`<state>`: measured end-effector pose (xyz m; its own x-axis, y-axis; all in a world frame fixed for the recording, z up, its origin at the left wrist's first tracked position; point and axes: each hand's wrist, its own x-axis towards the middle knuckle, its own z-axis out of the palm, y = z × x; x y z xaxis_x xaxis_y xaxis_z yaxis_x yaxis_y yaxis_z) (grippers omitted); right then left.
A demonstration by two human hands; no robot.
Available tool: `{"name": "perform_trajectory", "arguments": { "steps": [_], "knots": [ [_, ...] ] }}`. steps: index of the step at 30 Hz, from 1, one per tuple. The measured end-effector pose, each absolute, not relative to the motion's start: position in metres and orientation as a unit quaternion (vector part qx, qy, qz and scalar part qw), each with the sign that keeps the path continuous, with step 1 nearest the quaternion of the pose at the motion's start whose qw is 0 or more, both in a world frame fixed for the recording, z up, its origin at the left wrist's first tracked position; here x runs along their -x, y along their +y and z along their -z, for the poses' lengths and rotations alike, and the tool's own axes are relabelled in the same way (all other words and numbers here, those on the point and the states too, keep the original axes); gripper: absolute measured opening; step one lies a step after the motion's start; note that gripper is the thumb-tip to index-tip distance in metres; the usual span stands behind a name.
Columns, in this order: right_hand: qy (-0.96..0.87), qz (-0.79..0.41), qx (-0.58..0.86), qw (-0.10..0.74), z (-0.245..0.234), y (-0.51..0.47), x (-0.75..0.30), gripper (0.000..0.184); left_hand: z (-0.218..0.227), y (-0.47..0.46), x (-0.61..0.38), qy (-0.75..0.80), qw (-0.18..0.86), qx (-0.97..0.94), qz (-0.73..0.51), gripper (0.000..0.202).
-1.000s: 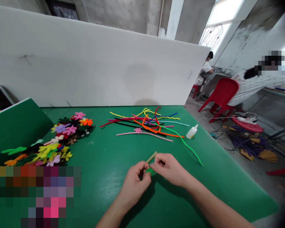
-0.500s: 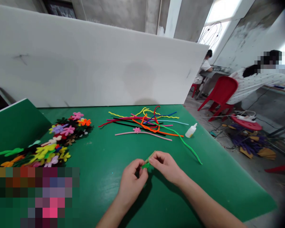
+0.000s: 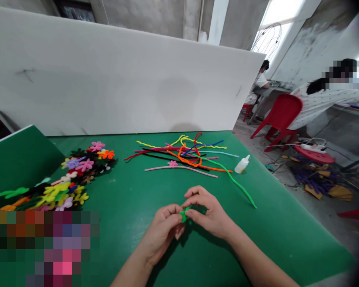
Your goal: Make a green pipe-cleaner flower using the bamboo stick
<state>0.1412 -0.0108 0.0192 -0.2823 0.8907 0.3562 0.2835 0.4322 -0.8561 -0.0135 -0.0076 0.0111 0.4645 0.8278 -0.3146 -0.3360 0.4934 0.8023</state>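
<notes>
Gripping green piece (image 3: 183, 215): left hand (image 3: 164, 225), right hand (image 3: 208, 215) together; table edge (image 3: 290, 203) well right.

2 hands: left hand (image 3: 164, 228), right hand (image 3: 208, 214). 1 small green piece (image 3: 183, 215), pinched between them. Loose pile of pipe cleaners (image 3: 185, 156): roughly 10, but they cross over each other, so the count is not firm. Of these, 1 long green pipe cleaner (image 3: 236, 183), 1 pink pipe cleaner (image 3: 194, 170), 1 black. 1 pink felt flower (image 3: 172, 163) on the pink one. 1 glue bottle (image 3: 242, 165). Heap of felt flowers (image 3: 74, 175) at left: dozens, too overlapped to count. 2 other people: seated person (image 3: 323, 99), farther person (image 3: 261, 81). 1 red chair (image 3: 283, 113). 1 white board (image 3: 122, 83).
</notes>
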Motion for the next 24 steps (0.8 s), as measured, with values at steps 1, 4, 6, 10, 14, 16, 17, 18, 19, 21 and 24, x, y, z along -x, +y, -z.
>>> {"name": "perform_trajectory", "arguments": {
  "steps": [1,4,6,10,14,16,17,18,19,21,24],
  "knots": [
    [-0.722,-0.344,0.408,0.44,-0.019,-0.01,-0.141,0.011,-0.011,-0.008,0.014,0.366,0.78,-0.35,-0.368,0.013],
    [-0.721,-0.354,0.415,0.428,-0.015,-0.009,-0.143,0.007,-0.014,-0.007,0.014,0.413,0.731,-0.405,-0.36,0.009],
    [-0.719,-0.359,0.432,0.41,-0.013,-0.009,-0.143,0.007,-0.017,-0.007,0.013,0.457,0.675,-0.457,-0.356,0.008],
    [-0.701,-0.37,0.472,0.386,-0.01,-0.009,-0.143,0.015,-0.02,-0.007,0.011,0.499,0.561,-0.552,-0.363,0.009],
    [-0.64,-0.452,0.486,0.387,-0.005,-0.009,-0.142,0.024,-0.014,-0.008,0.011,0.516,0.439,-0.636,-0.37,0.008],
    [-0.597,-0.517,0.472,0.392,-0.002,-0.009,-0.141,0.028,-0.009,-0.009,0.012,0.503,0.388,-0.671,-0.382,0.008],
    [-0.575,-0.547,0.462,0.396,-0.001,-0.009,-0.14,0.03,-0.007,-0.009,0.012,0.493,0.37,-0.685,-0.389,0.008],
    [-0.554,-0.572,0.454,0.4,0.0,-0.008,-0.139,0.032,-0.005,-0.01,0.012,0.484,0.359,-0.693,-0.396,0.008],
    [-0.536,-0.591,0.449,0.403,0.0,-0.008,-0.138,0.034,-0.004,-0.01,0.012,0.479,0.355,-0.695,-0.402,0.008],
    [-0.511,-0.61,0.447,0.409,0.001,-0.008,-0.136,0.036,-0.004,-0.01,0.011,0.482,0.368,-0.682,-0.409,0.009],
    [-0.512,-0.603,0.44,0.426,-0.002,-0.008,-0.136,0.035,-0.009,-0.009,0.01,0.508,0.439,-0.623,-0.401,0.008]
  ]
}}
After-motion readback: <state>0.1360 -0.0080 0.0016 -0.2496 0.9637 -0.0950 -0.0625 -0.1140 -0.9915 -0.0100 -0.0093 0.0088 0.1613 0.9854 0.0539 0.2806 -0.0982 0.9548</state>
